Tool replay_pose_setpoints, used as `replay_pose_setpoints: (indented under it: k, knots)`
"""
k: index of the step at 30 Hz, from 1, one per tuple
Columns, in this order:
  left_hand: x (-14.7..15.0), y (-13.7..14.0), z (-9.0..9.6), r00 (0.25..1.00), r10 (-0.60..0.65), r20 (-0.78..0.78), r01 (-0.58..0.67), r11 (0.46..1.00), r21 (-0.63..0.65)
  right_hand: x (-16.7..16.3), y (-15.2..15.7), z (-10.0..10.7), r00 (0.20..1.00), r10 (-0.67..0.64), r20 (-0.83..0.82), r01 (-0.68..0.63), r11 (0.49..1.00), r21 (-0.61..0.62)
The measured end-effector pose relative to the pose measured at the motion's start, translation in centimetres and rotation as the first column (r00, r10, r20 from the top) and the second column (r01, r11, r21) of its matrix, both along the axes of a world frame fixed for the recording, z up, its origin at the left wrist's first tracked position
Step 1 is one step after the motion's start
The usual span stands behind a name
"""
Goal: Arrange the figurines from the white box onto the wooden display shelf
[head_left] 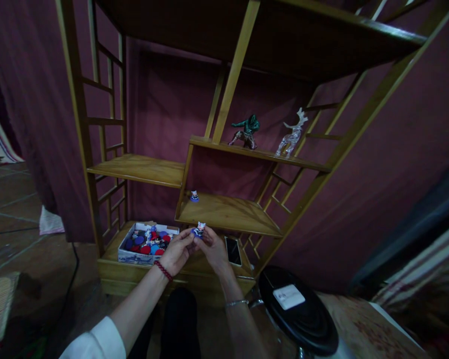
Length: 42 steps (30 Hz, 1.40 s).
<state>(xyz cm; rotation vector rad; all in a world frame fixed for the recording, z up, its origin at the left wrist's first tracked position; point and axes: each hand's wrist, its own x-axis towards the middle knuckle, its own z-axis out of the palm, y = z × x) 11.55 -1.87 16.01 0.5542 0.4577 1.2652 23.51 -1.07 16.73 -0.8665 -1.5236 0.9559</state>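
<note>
The white-eared figurine point(200, 229), held in a pinch grip by the fingertips of both the left hand point(178, 252) and right hand point(214, 252) near the small raised shelf point(228, 213), is probably light, rigid plastic: grasp the purple disc base point(195, 233), sparing the possibly fragile ears.

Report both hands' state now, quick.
Left hand: closed, holding the small figurine from its side.
Right hand: closed, holding the same small figurine from the other side.

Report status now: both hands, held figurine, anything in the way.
Left hand, right hand: both gripping small blue-based figurine, upright. Open box at left. Nothing seen blocking either hand.
</note>
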Motion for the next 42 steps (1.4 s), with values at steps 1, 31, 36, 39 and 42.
replay_pose_setpoints:
  k: [1,31,36,39,42]
  knots:
    - [0.2,0.1,0.2,1.000,-0.002,-0.002,0.002,1.000,0.004,0.2,0.1,0.2,1.000,-0.003,0.005,0.002,1.000,0.000]
    - [3.8,5.4,2.3,0.700,0.434,-0.566,-0.220,0.886,0.408,5.5,7.2,0.4,0.991,-0.126,0.033,0.126,0.992,-0.004]
    - [3.6,5.7,2.7,0.677,0.470,-0.567,-0.127,0.833,0.539,5.9,8.5,-0.1,0.979,-0.192,0.065,0.190,0.981,0.042]
    - [3.6,6.5,2.7,0.660,0.484,-0.574,-0.084,0.807,0.584,6.1,9.2,-0.1,0.969,-0.227,0.098,0.222,0.973,0.057]
    - [3.7,7.4,2.5,0.644,0.479,-0.597,-0.045,0.803,0.595,6.3,9.8,0.2,0.962,-0.247,0.117,0.238,0.968,0.083]
